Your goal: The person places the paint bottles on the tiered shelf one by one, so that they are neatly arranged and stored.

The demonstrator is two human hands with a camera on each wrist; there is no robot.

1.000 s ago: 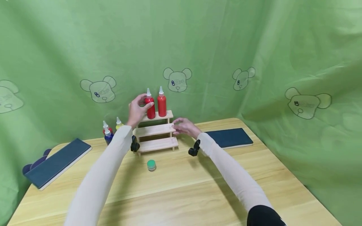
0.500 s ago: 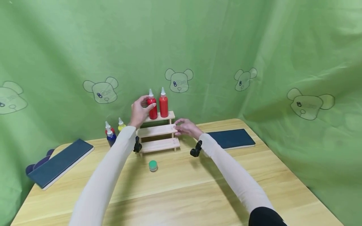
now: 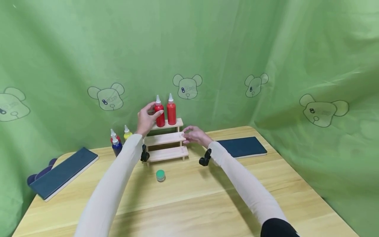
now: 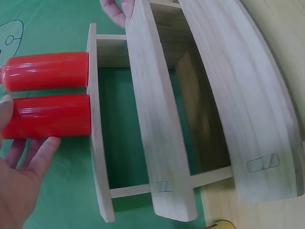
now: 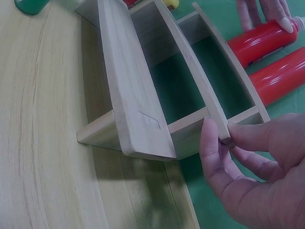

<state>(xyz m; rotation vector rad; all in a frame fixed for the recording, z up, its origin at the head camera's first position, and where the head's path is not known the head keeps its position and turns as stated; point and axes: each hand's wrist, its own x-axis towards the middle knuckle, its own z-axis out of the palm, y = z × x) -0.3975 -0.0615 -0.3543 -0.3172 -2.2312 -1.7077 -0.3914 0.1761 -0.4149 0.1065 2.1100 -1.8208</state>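
A three-step wooden display stand (image 3: pixel 164 138) stands at the back of the table. Two red squeeze bottles with white pointed caps are upright side by side on its top step. My left hand (image 3: pixel 145 119) grips the left red bottle (image 3: pixel 160 118), thumb on the near side and fingers round the far side, as the left wrist view also shows. The other red bottle (image 3: pixel 171 113), slightly more orange, is just right of it. In the right wrist view, my right hand (image 5: pixel 262 171) pinches the right end of the middle step (image 5: pixel 190 57) between thumb and fingers.
Left of the stand are blue (image 3: pixel 116 146), yellow (image 3: pixel 127 133) and red (image 3: pixel 115 136) squeeze bottles, partly behind my left arm. A green-lidded jar (image 3: pixel 160 175) sits in front. Dark blue notebooks lie left (image 3: pixel 66 172) and right (image 3: pixel 242 146). A green curtain (image 3: pixel 219 42) hangs behind.
The head view has shifted slightly, so everything appears a little farther right and lower than a second ago. Both hands keep their holds, and the bottle and stand stay in place.
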